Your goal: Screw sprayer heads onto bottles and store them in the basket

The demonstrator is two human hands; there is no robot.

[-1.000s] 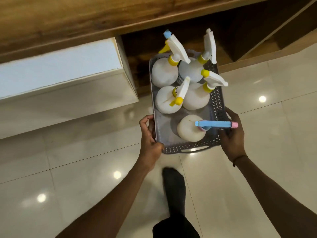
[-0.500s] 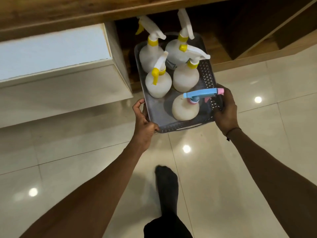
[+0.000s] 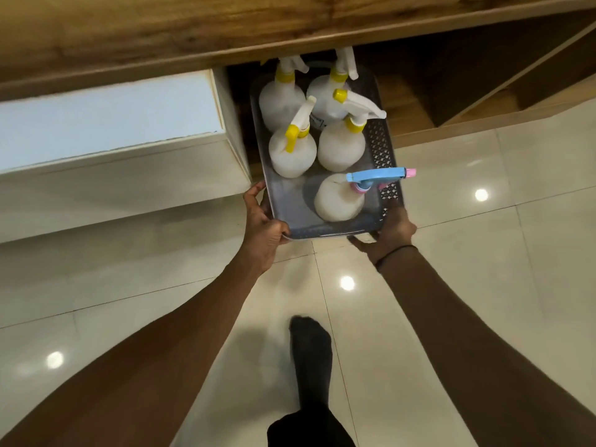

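Glossy tiles below you, wood straight ahead.

You're looking down on a cream tiled floor (image 3: 451, 317) dotted with round ceiling-light reflections (image 3: 347, 283). A wooden tabletop (image 3: 225, 24) runs across the far side, a white cabinet (image 3: 106, 117) sits beneath it on the left, dark wooden shelving (image 3: 467, 79) on the right.

Perforated grey plastic basket (image 3: 385, 162), translucent white plastic bottles (image 3: 340, 150) inside it, glossy yellow and blue plastic sprayer heads (image 3: 375, 176), grained wood bench (image 3: 225, 24) above the basket, polished reflective floor tiles (image 3: 483, 285) below it
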